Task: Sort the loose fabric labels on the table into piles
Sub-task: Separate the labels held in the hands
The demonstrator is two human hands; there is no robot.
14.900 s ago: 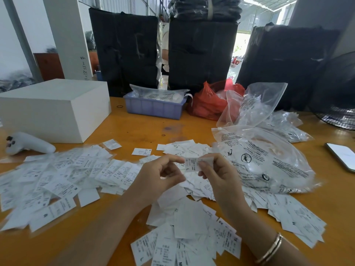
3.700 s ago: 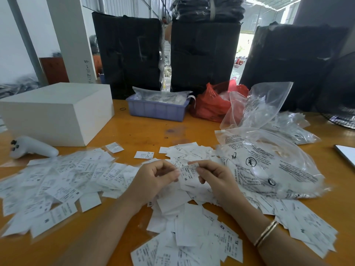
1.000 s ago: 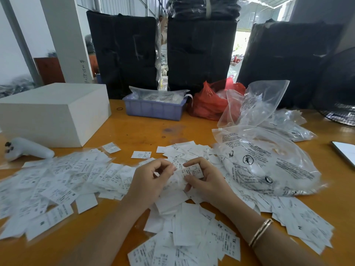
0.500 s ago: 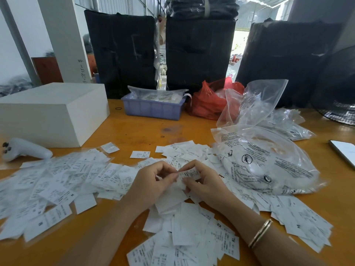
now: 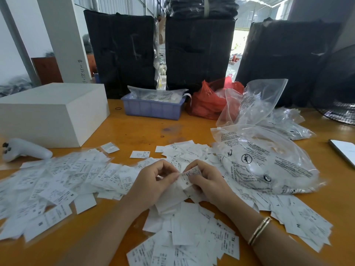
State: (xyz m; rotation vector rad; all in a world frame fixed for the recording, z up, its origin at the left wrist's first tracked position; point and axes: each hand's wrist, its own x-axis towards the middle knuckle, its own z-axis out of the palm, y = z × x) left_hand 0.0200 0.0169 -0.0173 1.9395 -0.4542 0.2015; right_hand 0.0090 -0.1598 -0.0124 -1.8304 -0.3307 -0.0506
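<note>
Head view, looking down on an orange wooden table (image 5: 134,131). At centre frame the left hand (image 5: 153,181) and the right hand (image 5: 207,181) meet over the heaps, both with fingers curled, pinching between them a single white fabric label (image 5: 189,176) that lies tilted and shows a printed "M" at its lower end. Loose labels lie around the hands in three spreads — a broad pile at left (image 5: 57,183), some of it in clear sleeves; a pile at lower centre (image 5: 188,237) beneath the forearms; and a scatter at upper centre and lower right (image 5: 299,221). A gold bangle (image 5: 259,230) circles the right wrist. Just right of the hands rests a bulging clear plastic bag (image 5: 269,162) with black print, touching the labels; behind it stands a second, emptier clear bag (image 5: 255,100). Upper left of the table: a white box (image 5: 50,112), with a white handheld controller (image 5: 25,150) beside it. At the far edge — a lilac plastic tray (image 5: 151,108) and a red plastic bag (image 5: 207,100). A phone (image 5: 343,150) lies at the right edge.
</note>
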